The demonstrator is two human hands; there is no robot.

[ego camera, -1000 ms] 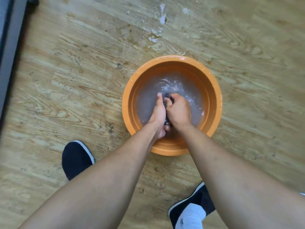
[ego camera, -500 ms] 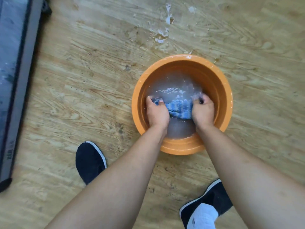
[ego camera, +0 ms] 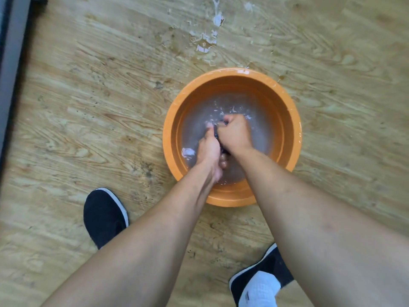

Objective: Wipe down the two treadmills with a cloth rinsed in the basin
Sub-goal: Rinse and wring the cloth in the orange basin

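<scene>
Fingers: my left hand and right hand are clenching the dark blue cloth.
Place: it is soaking between my fingers in the round orange plastic basin.
Progress: I am rinsing; wiping is probably waiting, with the grey treadmill frame lying far left of my fingers.

Half a second earlier the two hands were apart in the basin, with the blue cloth stretched out between them. Now the left hand and right hand are pressed together at the middle of the water, as they were one second ago. The cloth is bunched between them, and only a dark sliver shows. Less of the treadmill shows at the left edge.
</scene>
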